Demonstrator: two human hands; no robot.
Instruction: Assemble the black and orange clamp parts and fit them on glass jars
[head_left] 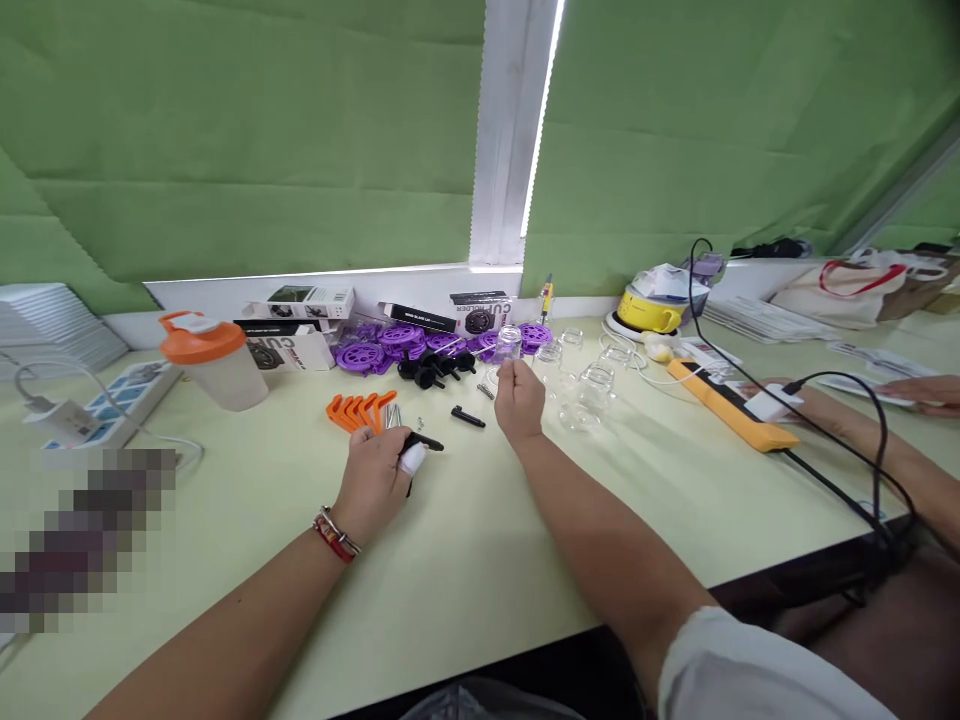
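Observation:
My left hand (pixel 377 475), with white wrapping on the thumb, is closed around a black plastic part (pixel 426 442) whose thin end sticks out to the right. My right hand (pixel 519 398) is closed just below a clear cup (pixel 508 342); what its fingers hold is hidden. Beside it lie a small metal spring (pixel 486 391) and another black plastic piece (pixel 468 417). Orange angled parts (pixel 360 410) and metal pins (pixel 393 415) are beyond my left hand. Behind them are black knob-like parts (pixel 427 374) and purple discs (pixel 364 357).
Several clear cups (pixel 598 380) stand right of my right hand. An orange-lidded shaker bottle (pixel 217 360) and cartons (pixel 289 345) are at the left. An orange power strip (pixel 727 405) with cables, a yellow pot (pixel 651 312) and another person's arm (pixel 862 430) are at the right.

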